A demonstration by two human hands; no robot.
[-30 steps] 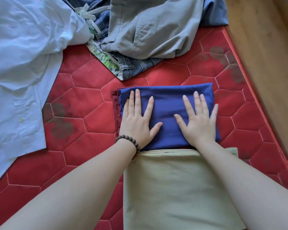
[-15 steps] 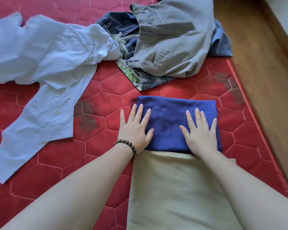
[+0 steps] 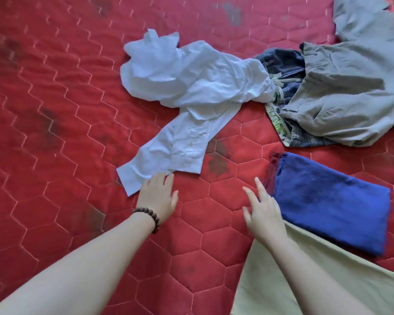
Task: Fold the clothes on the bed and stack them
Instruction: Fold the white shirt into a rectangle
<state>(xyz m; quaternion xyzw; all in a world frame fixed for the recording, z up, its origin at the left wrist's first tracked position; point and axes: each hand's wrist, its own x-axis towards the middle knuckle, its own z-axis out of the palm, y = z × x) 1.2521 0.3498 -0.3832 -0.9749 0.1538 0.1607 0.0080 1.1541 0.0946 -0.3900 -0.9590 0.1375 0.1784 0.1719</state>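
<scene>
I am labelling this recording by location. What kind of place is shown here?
Probably a bedroom: a red quilted mattress fills the view, with a crumpled white shirt, grey trousers and a folded blue cloth lying on it.
</scene>
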